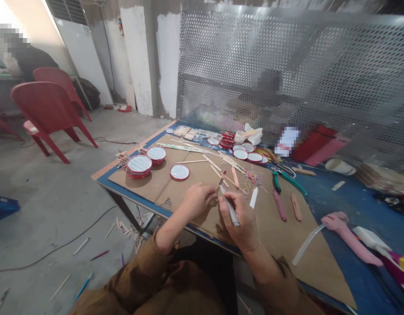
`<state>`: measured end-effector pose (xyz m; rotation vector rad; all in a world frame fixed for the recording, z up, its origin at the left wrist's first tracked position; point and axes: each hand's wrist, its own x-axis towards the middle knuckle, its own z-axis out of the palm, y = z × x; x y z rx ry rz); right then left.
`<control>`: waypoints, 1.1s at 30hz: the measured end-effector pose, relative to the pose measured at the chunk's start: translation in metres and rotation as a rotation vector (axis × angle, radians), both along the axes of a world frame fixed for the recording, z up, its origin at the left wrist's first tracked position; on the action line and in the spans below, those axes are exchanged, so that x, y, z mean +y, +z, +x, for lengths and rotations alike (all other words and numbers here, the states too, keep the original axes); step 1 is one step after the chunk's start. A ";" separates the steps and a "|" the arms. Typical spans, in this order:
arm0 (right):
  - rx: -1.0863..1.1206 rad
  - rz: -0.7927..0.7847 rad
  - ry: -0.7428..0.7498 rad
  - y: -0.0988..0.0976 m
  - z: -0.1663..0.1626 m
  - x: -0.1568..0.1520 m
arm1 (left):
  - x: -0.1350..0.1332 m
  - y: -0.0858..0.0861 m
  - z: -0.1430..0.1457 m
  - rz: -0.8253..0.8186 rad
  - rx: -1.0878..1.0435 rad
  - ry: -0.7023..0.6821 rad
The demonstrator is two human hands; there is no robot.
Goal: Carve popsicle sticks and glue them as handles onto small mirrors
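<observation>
My left hand [197,200] is closed on a thin wooden stick [221,178], holding it over the brown cardboard sheet [162,181]. My right hand [239,218] grips a white pen-like tool [231,209] whose tip meets the stick near the left fingers. Both hands sit close together at the near edge of the cardboard. Loose wooden sticks [218,168] and coloured rubber bands [253,177] lie just beyond them.
Red-rimmed round lids [139,165] lie at the left and back of the blue table [346,205]. Green-handled pliers [289,180], pink sticks [280,204] and a pink glue gun [348,234] lie to the right. A perforated metal panel stands behind. Red chairs [46,111] stand left.
</observation>
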<state>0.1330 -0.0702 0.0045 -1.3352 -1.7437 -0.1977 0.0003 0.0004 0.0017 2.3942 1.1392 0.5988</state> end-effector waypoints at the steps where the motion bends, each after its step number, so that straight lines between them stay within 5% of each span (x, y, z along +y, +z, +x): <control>1: 0.000 0.001 -0.001 0.000 0.000 0.000 | 0.000 0.000 0.000 -0.006 -0.003 -0.002; 33: -0.018 -0.011 0.019 -0.001 0.001 -0.001 | 0.002 -0.006 -0.001 0.058 -0.015 -0.020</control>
